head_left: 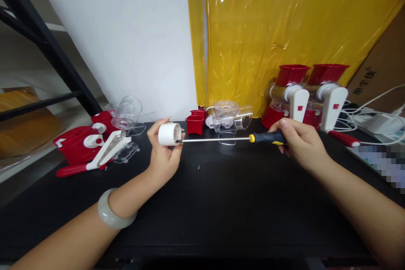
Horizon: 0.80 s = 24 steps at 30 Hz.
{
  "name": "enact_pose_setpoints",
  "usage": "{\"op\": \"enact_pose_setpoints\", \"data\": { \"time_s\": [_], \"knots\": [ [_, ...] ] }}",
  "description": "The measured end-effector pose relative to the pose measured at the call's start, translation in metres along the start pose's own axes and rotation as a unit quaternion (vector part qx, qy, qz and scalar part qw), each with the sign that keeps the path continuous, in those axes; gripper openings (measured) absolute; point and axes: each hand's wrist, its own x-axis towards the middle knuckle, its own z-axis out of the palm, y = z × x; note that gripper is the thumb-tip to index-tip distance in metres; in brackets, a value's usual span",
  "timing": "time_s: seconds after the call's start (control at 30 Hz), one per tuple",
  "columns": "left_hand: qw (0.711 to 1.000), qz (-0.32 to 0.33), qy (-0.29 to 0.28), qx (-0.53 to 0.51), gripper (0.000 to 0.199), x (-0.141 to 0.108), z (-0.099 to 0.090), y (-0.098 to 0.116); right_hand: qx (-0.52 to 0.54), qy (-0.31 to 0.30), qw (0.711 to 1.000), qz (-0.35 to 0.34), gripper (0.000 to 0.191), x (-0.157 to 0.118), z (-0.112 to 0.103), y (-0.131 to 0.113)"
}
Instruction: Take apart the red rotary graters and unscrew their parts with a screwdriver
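Printed characters and a registered-trademark sign on a cardboard box

At the far right, a brown cardboard box (pixel 381 52) carries a short line of bold black lettering (pixel 360 81). The line slants upward from lower left to upper right. Its signs look like Chinese characters, but they are too small and skewed to read with certainty. A small circled R, the registered-trademark sign, closes the line at its upper end. At the left, a small white patch (pixel 59 142), perhaps a label, sits on a red appliance base (pixel 74 145); any wording there is too small to make out. At the right edge, a flat sheet (pixel 379 166) is pixelated and illegible.
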Motion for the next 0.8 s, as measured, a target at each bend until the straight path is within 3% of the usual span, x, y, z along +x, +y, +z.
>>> {"op": "enact_pose_setpoints", "data": {
  "time_s": [0.17, 0.4, 0.6, 0.7, 0.8],
  "knots": [
    [0.998, -0.052, -0.023, -0.014, 0.062, 0.001, -0.003, 0.003, -0.047, 0.003, 0.995, -0.087, 0.038, 0.002, -0.001, 0.005],
    [0.978, -0.161, -0.134, -0.010, 0.043, 0.009, -0.007, 0.007, -0.138, 0.044, 0.978, -0.151, 0.035, 0.002, -0.003, 0.004],
    [0.934, -0.287, -0.210, -0.021, 0.026, 0.015, -0.009, 0.007, -0.212, 0.063, 0.945, -0.241, 0.018, -0.002, -0.003, 0.003],
    [0.897, -0.375, -0.231, -0.037, 0.025, 0.015, -0.006, 0.008, -0.201, 0.043, 0.933, -0.296, 0.009, -0.006, -0.002, 0.003],
    [0.873, -0.426, -0.232, -0.053, 0.026, 0.016, -0.003, 0.013, -0.159, 0.049, 0.954, -0.248, 0.007, -0.006, 0.003, 0.004]
  ]
}}
